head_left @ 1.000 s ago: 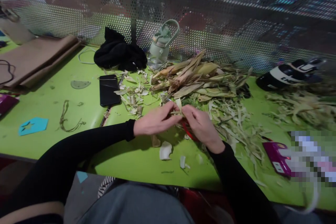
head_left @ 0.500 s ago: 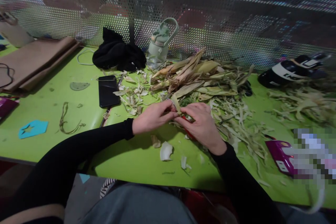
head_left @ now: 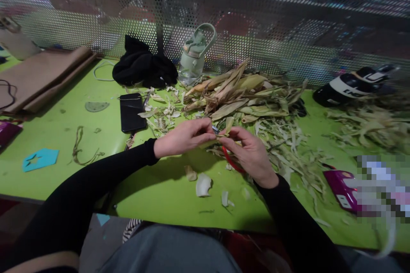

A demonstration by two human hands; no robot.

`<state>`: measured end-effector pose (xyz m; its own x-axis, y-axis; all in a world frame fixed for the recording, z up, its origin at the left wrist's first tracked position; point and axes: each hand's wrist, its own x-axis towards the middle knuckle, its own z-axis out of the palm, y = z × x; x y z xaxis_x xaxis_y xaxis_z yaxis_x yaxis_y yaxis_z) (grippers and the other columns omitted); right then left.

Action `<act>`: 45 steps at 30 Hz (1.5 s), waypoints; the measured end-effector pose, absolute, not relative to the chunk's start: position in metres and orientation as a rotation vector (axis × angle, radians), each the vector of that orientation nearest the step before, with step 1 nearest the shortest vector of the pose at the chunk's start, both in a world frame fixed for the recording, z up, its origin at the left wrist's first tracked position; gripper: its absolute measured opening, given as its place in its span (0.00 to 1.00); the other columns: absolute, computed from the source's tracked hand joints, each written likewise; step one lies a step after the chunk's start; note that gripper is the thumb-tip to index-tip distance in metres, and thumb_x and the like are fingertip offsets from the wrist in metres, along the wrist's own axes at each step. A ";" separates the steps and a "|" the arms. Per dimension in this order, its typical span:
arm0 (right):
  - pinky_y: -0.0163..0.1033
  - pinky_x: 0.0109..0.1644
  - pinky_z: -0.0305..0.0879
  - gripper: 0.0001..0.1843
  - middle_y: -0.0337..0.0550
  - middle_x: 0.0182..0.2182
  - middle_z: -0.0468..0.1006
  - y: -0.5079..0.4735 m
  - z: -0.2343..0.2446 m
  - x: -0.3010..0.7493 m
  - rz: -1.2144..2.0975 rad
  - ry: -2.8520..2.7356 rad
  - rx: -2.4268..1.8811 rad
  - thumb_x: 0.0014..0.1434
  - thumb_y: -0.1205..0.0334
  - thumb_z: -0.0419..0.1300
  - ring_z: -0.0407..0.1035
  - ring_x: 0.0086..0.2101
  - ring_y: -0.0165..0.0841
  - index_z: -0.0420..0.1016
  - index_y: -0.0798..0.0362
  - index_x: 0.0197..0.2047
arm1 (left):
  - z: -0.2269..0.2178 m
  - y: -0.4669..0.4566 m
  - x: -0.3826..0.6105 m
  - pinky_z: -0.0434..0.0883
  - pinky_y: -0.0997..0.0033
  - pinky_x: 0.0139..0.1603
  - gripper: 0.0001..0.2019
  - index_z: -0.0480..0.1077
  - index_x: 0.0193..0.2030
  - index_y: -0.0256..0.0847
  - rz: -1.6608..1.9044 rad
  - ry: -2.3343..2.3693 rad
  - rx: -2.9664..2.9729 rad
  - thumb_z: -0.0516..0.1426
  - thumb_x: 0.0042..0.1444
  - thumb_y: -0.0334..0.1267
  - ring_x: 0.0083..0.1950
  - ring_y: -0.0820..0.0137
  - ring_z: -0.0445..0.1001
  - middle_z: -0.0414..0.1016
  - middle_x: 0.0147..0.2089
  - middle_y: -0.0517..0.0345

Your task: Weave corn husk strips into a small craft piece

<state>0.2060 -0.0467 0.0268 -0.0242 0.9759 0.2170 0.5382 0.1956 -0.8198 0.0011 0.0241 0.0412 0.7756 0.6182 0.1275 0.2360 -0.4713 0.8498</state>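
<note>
My left hand (head_left: 185, 137) is closed, thumb and fingers pinched together at the end of a pale corn husk strip (head_left: 229, 124). Facing it, my right hand (head_left: 253, 153) has its fingertips closed on the same strip, which stands up a little between the hands. A pair of scissors with a red handle (head_left: 233, 161) shows under my right palm, partly covered by it. A bit of grey metal (head_left: 215, 129) shows between the fingertips. Just beyond lies a heap of dry corn husks (head_left: 230, 89), with thin shredded husk strips (head_left: 285, 140) to its right.
A phone (head_left: 131, 113), black cloth (head_left: 144, 66) and a green-lidded bottle (head_left: 192, 57) are at the back left. A black bottle (head_left: 342, 87) lies back right, a purple device (head_left: 341, 187) nearer. Husk scraps (head_left: 203, 185) lie before me. Perforated metal panel (head_left: 272, 30) behind.
The hands have drawn slightly apart, the left shifting left. The husk strip's upright end has moved right, and more of the red handle shows below my right hand.
</note>
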 end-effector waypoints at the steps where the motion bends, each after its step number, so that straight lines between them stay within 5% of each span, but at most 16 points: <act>1: 0.38 0.34 0.65 0.15 0.39 0.30 0.77 -0.046 0.028 0.207 0.649 -1.704 -1.470 0.60 0.46 0.63 0.69 0.29 0.32 0.76 0.50 0.38 | 0.040 0.025 0.001 0.60 0.72 0.35 0.11 0.64 0.35 0.38 0.513 0.626 2.028 0.53 0.66 0.43 0.33 0.75 0.63 0.67 0.33 0.62; 7: 0.41 0.37 0.67 0.17 0.42 0.34 0.79 -0.045 0.026 0.211 0.596 -1.924 -1.518 0.61 0.45 0.62 0.72 0.34 0.37 0.74 0.49 0.44 | 0.032 0.025 0.004 0.70 0.67 0.44 0.14 0.61 0.53 0.38 0.343 0.471 1.608 0.55 0.63 0.38 0.39 0.72 0.71 0.71 0.40 0.58; 13: 0.51 0.50 0.64 0.12 0.46 0.36 0.79 -0.044 0.026 0.211 0.221 -2.073 -1.408 0.63 0.49 0.60 0.72 0.39 0.42 0.71 0.49 0.41 | 0.033 0.021 0.004 0.72 0.59 0.56 0.14 0.64 0.55 0.40 0.301 0.392 1.521 0.56 0.64 0.38 0.48 0.68 0.74 0.73 0.46 0.54; 18: 0.48 0.47 0.64 0.06 0.46 0.37 0.80 -0.042 0.030 0.212 0.143 -2.158 -1.362 0.66 0.58 0.56 0.72 0.39 0.42 0.73 0.48 0.41 | 0.027 0.021 0.007 0.71 0.60 0.58 0.16 0.64 0.61 0.42 0.355 0.428 1.445 0.51 0.69 0.42 0.54 0.66 0.75 0.74 0.54 0.48; 24: 0.48 0.47 0.62 0.09 0.50 0.38 0.79 -0.045 0.025 0.210 -0.415 -1.939 -1.427 0.65 0.53 0.60 0.71 0.42 0.44 0.74 0.50 0.40 | 0.024 0.021 0.011 0.70 0.63 0.60 0.17 0.63 0.62 0.39 0.513 0.565 1.190 0.46 0.72 0.41 0.53 0.69 0.76 0.76 0.53 0.46; 29: 0.43 0.39 0.62 0.14 0.48 0.33 0.79 -0.043 0.016 0.209 -0.167 -2.095 -1.487 0.69 0.51 0.53 0.70 0.33 0.39 0.73 0.52 0.43 | 0.027 0.019 0.012 0.70 0.64 0.59 0.13 0.66 0.57 0.37 0.568 0.548 1.260 0.48 0.71 0.39 0.52 0.70 0.75 0.75 0.52 0.49; 37: 0.37 0.28 0.56 0.13 0.36 0.22 0.71 -0.053 0.023 0.194 0.313 -2.124 -1.471 0.68 0.59 0.51 0.63 0.22 0.30 0.65 0.49 0.31 | 0.019 0.023 0.017 0.72 0.68 0.52 0.08 0.67 0.49 0.35 0.577 0.513 1.176 0.57 0.64 0.32 0.41 0.77 0.74 0.75 0.41 0.58; 45: 0.35 0.28 0.54 0.13 0.33 0.20 0.65 -0.056 0.030 0.196 0.505 -2.291 -1.219 0.65 0.62 0.53 0.60 0.22 0.28 0.60 0.49 0.27 | 0.022 0.022 0.014 0.72 0.66 0.55 0.04 0.69 0.44 0.34 0.468 0.505 1.078 0.57 0.65 0.32 0.40 0.77 0.78 0.81 0.40 0.55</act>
<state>0.1956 -0.0565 0.0301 -0.4792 0.8418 0.2486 0.6590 0.5321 -0.5316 0.0142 0.0220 0.0219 0.7937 0.5872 -0.1587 -0.1131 0.3988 0.9100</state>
